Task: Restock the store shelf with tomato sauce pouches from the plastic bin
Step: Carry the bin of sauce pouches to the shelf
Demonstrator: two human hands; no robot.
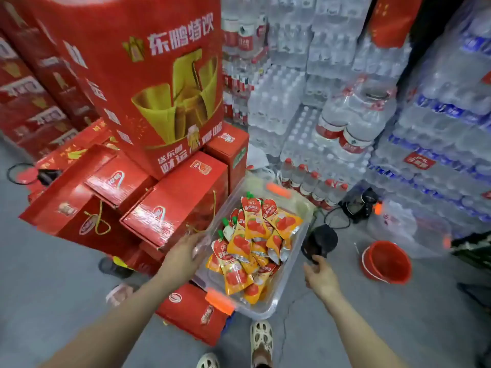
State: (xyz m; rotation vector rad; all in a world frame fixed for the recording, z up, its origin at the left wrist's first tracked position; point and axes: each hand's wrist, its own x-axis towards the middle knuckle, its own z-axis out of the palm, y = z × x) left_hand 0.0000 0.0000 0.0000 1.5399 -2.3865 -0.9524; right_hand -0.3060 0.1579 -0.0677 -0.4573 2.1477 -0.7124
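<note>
A clear plastic bin with orange handle clips rests tilted on red boxes in the middle of the head view. Several orange-and-red tomato sauce pouches with green caps lie piled inside it. My left hand grips the bin's left rim. My right hand is just off the bin's right rim, its fingers closed on the lower edge of a black object. No store shelf is in view.
Red gift boxes are stacked left of and under the bin, with a tall red carton behind. Shrink-wrapped water bottle packs fill the back and right. A red bucket sits on the grey floor at right. My sandalled foot stands below the bin.
</note>
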